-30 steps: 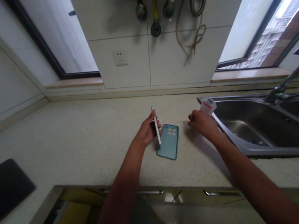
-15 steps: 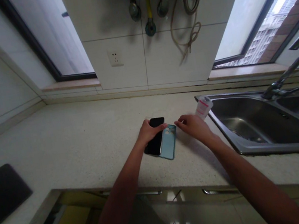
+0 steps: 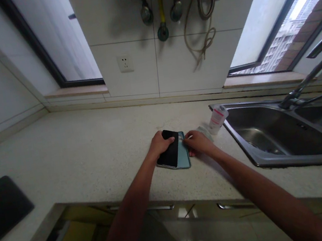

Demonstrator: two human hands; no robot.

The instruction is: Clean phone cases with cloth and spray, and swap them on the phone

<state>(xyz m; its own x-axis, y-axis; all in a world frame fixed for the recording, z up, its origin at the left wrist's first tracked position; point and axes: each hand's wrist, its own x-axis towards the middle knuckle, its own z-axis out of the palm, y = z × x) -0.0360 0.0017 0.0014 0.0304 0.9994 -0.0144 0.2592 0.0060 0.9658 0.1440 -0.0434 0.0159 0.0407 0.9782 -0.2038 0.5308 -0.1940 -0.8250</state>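
A black smartphone (image 3: 171,154) lies at a slant over a light-blue phone case (image 3: 184,158), covering the case's left part. My left hand (image 3: 159,143) is closed around the phone's upper left edge, its thumb on the dark screen. At the case's upper right edge, my right hand (image 3: 196,141) has thumb and fingertips pinched on the rim. Just beyond the right hand stands a clear plastic cup (image 3: 218,118) with pink print, tilted. A crumpled clear or greyish piece (image 3: 204,130) lies beside it, partly hidden by the hand.
A double steel sink (image 3: 256,162) with a faucet (image 3: 297,92) is at the right. A black flat object (image 3: 4,208) lies on the counter (image 3: 72,159) at the left. A wall socket (image 3: 125,63) and hoses (image 3: 162,10) are on the back wall.
My right hand has moved left and slightly down onto the case's edge. The phone now covers more of the case, and my left thumb has drawn back left.
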